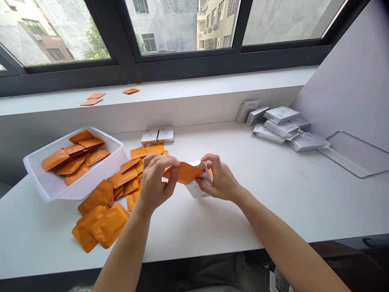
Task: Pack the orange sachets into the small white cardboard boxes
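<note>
Carefully, the left hand [156,182] pinches an orange sachet [187,172], close beside the right hand [220,178] steadying a white box [197,191].

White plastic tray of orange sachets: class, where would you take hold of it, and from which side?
Probably the white plastic tray's rim at its left end, coming from the left: that end stands free, while loose orange sachets crowd its front right side.
</note>
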Available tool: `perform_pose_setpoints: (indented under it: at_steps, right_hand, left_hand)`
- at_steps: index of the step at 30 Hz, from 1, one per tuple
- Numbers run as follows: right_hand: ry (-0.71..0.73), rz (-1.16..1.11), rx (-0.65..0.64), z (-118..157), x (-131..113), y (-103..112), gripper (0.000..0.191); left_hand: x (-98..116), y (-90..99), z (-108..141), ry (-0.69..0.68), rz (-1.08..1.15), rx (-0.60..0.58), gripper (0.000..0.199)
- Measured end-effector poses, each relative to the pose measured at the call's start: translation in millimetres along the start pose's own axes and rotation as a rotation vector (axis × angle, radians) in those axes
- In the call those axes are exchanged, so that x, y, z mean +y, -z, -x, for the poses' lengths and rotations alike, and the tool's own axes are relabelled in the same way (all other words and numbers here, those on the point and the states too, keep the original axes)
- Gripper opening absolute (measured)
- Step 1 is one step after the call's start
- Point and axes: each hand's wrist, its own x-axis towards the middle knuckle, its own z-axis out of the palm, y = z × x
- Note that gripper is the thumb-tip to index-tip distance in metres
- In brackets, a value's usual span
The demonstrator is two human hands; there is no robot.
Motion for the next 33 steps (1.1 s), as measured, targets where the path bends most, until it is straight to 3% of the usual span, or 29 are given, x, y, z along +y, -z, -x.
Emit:
perform_pose_setpoints:
  at_steps: [6, 8, 12, 15, 17, 22, 24, 26, 29, 31, 33]
  right_hand:
    - [0.087, -0.053, -0.044, 1, -1, -5, 0.042]
    - [0.108, -0.046, -0.034, 1, 0, -7, 0.042]
    - [0.117, -0.055, -0.004, 2, 0, -8, 0.041]
    - [0.092, -0.088, 0.024, 2, -1, -7, 0.042]
    - [0.067, -0.08, 0.069, 2, -1, -7, 0.042]
    - [0.098, -0.009, 0.166, -1, 7, 5, 0.042]
    - [0.061, 0.035, 0.285, -2, 18, 19, 0.044]
    - [-0.022, 0.08, 0.482, -2, 32, 38, 0.047]
    - [-0.103, 0.15, 0.719, -1, 54, 60, 0.045]
    - [-0.12, 0.209, 0.714, 0, 63, 62, 0.045]
    - [-0.089, 0.272, 0.606, 1, 66, 54, 0.048]
  left_hand:
    - [2, -2.6, 0, 0.028, -0.02, 0.187, 0.021]
    - [7, -4.2, -1, -0.026, -0.052, 0.11, 0.021]
    - [18, -9.2, 0, -0.141, -0.097, -0.18, 0.021]
    - [22, -9.6, 1, -0.125, -0.162, -0.17, 0.015]
    - [21, -7.8, 0, -0.076, -0.193, -0.154, 0.011]
    - [21, -9.6, 3, -0.064, -0.223, -0.264, 0.004]
    - [22, -16.6, 8, 0.021, -0.253, -0.19, 0.006]
    - [20, -28.3, 14, 0.13, -0.262, -0.171, 0.009]
    - [13, -54.2, 23, 0.204, -0.232, -0.382, 0.023]
    - [10, -73.6, 27, 0.185, -0.218, -0.531, 0.049]
    - [9, -89.5, 30, 0.134, -0.208, -0.644, 0.069]
